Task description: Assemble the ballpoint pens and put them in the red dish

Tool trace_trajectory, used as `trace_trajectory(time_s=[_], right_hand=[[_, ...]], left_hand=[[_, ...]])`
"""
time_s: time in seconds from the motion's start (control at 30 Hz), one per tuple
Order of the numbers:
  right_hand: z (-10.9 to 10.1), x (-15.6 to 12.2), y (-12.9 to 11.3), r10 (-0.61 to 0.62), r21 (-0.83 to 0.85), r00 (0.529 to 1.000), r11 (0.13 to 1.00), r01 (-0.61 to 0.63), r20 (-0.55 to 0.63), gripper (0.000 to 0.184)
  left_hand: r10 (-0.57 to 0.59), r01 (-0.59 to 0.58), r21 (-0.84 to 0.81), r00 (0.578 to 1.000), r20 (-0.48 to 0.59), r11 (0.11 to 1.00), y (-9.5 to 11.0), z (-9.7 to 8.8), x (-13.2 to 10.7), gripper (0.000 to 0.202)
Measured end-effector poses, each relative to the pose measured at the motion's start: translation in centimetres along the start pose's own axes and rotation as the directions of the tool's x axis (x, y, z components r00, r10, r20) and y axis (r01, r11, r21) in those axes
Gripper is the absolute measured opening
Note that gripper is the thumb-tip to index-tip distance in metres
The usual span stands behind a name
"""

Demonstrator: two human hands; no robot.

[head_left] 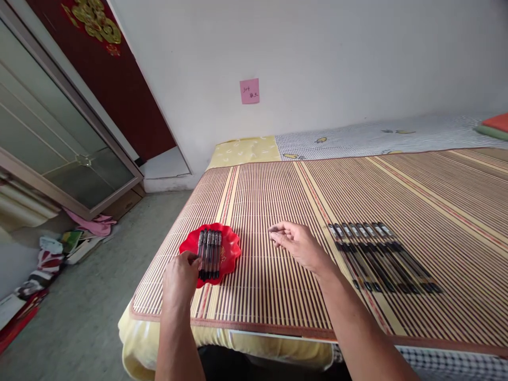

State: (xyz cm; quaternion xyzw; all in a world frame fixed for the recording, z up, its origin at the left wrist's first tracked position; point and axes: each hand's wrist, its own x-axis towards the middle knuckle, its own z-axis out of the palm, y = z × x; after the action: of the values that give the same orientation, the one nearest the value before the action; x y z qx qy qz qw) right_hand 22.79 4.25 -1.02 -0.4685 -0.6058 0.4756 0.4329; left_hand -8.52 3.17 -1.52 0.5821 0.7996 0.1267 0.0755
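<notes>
On the left of the mat a red plate with a wavy rim (234,236) holds a row of several black-capped clear pens (210,254), side by side and lengthwise to me. My left hand (178,280) is over the plate's left edge, its fingers curled and the tips pinched at the leftmost pen. Right of the plate, my right hand (299,243) hovers above the mat with thumb and fingers drawn together; nothing shows between them. Farther right, a second row of several dark pens (381,259) lies slanted on the mat, beside my right forearm.
A striped bamboo mat (270,296) covers the bed, over yellow and checked cloth (246,150). A pink note (250,91) is stuck on the white wall. Folded cloth (494,127) lies far right. Clothes and papers (47,259) are on the floor by the glass-panelled door (71,127).
</notes>
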Motion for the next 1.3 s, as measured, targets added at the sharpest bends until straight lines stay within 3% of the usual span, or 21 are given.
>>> trace_trajectory(time_s=[0.37, 1.3], right_hand=[[0.1, -0.1, -0.2, -0.004, -0.02, 1.0, 1.0, 0.004, -0.006, 0.027], [0.1, -0.1, 0.0, -0.002, -0.037, 1.0, 0.999, 0.002, 0.021, 0.022]], left_hand=[[0.029, -0.03, 0.032, 0.999, 0.022, 0.999, 0.1, 0.5, 0.2, 0.016], [0.056, -0.054, 0.02, 0.996, -0.068, 0.998, 0.4, 1.3, 0.3, 0.027]])
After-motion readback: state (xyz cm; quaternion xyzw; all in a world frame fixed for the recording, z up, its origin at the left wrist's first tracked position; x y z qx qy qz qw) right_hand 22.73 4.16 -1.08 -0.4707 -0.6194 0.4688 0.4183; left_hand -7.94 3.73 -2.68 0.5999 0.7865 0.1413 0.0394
